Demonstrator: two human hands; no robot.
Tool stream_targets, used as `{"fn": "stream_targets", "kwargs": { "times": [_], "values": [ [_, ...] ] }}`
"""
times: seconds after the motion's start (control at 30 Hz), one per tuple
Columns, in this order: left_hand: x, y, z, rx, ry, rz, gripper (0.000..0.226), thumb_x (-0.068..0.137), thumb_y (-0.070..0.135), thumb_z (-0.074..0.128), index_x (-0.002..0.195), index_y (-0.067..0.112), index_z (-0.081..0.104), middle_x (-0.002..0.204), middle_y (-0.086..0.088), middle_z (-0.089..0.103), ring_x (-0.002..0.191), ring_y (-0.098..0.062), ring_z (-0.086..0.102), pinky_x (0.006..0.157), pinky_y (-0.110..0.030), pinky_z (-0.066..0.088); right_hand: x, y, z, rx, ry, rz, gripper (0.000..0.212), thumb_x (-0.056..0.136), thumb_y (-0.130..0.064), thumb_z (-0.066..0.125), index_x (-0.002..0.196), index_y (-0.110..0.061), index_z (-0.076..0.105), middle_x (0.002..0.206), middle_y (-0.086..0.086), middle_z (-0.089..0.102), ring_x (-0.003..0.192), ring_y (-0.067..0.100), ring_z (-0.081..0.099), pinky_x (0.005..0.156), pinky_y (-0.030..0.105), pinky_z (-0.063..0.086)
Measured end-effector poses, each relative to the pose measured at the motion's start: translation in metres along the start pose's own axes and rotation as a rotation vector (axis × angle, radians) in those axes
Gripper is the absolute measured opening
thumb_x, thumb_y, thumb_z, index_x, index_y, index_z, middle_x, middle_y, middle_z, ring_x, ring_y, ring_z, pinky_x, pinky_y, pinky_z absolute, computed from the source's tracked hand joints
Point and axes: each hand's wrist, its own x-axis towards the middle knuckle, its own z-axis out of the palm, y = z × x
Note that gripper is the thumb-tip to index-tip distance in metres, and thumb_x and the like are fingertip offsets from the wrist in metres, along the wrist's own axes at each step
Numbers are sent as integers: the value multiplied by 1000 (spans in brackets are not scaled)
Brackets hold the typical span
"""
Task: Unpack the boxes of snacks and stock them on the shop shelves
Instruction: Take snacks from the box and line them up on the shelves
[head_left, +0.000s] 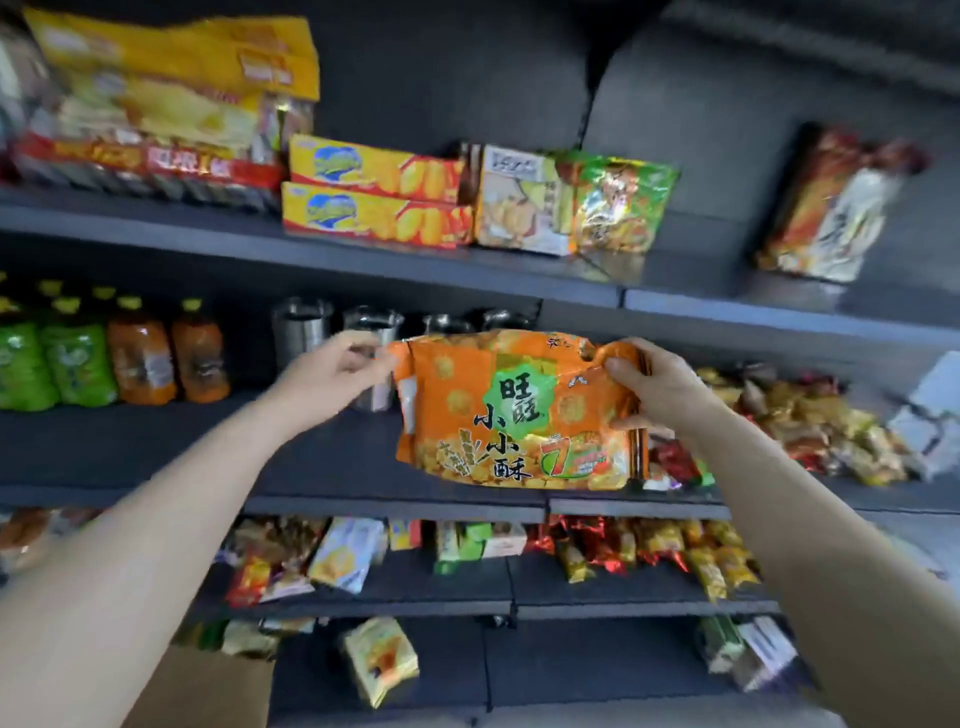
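Gripping the bag (511, 415) by its top corners, the left hand (332, 374) and right hand (654, 384) are holding it before the middle shelf (156, 452); four cups (301, 327) are standing just behind, two orange bottles (140, 358) leftward, two yellow boxes (374, 192) above.

Count's in: one orange snack bag (519, 410).
Above it, two yellow biscuit boxes (374, 171); left of it, two orange bottles (140, 358).
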Motion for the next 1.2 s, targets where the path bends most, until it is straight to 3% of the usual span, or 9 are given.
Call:
{"fn": "stream_targets", "kwargs": {
  "times": [0.07, 0.2, 0.33, 0.43, 0.53, 0.73, 1.0, 1.13, 1.2],
  "values": [
    [26, 49, 17, 73, 96, 111, 39, 94, 42, 59, 128, 24, 56, 112, 6, 65, 102, -9, 59, 81, -16, 44, 11, -8, -56, 18, 71, -47, 33, 99, -25, 59, 130, -18, 55, 125, 9, 61, 109, 30, 63, 62, 46, 63],
    [70, 131, 55, 274, 241, 293, 36, 96, 44, 54, 126, 24, 56, 116, 6, 66, 105, -17, 62, 93, -38, 49, 31, -32, -155, -21, 204, -144, 35, 99, -25, 60, 133, -15, 55, 123, 9, 60, 106, 30, 64, 56, 39, 61],
    [103, 186, 92, 502, 348, 397, 36, 98, 43, 48, 128, 24, 55, 126, -2, 64, 114, -30, 59, 90, -41, 47, 59, -53, -226, -67, 317, -218, 18, 102, -24, 55, 119, -19, 55, 103, 1, 63, 88, 21, 63, 44, 25, 57],
    [128, 203, 114, 610, 360, 369, 45, 99, 42, 46, 139, 23, 47, 139, -7, 53, 123, -32, 50, 96, -41, 43, 91, -59, -256, -79, 400, -214, 37, 101, -31, 56, 135, -17, 52, 117, 7, 62, 81, 21, 65, 54, 33, 61],
    [157, 203, 126, 707, 334, 328, 54, 99, 46, 45, 148, 26, 35, 150, -4, 41, 134, -30, 40, 106, -47, 40, 124, -60, -264, -34, 464, -215, 46, 101, -33, 55, 143, -17, 46, 126, 9, 57, 75, 17, 60, 69, 41, 60],
    [217, 189, 132, 859, 334, 324, 65, 96, 47, 50, 153, 26, 26, 156, -6, 30, 141, -30, 31, 114, -45, 31, 205, -54, -256, -23, 567, -190, 39, 101, -35, 55, 137, -22, 51, 121, 9, 59, 69, 20, 60, 74, 45, 61],
    [297, 159, 141, 972, 352, 288, 79, 90, 53, 58, 153, 36, 13, 162, -10, 11, 149, -36, 7, 118, -56, 18, 320, -44, -220, 18, 530, -109, 46, 97, -40, 61, 138, -22, 52, 125, 10, 61, 72, 24, 64, 74, 48, 62],
    [311, 140, 143, 985, 389, 269, 87, 87, 55, 62, 153, 38, 9, 163, -9, 1, 149, -36, -2, 116, -60, 17, 353, -49, -189, 101, 507, -119, 51, 93, -41, 62, 137, -20, 46, 128, 10, 57, 96, 28, 63, 67, 42, 61],
    [314, 133, 145, 1010, 408, 276, 88, 87, 55, 61, 154, 37, 7, 163, -9, -2, 149, -36, -5, 117, -59, 15, 364, -49, -172, 101, 424, -149, 79, 84, -54, 65, 148, -22, 31, 141, 12, 50, 116, 32, 59, 82, 47, 59]
  ]
}}
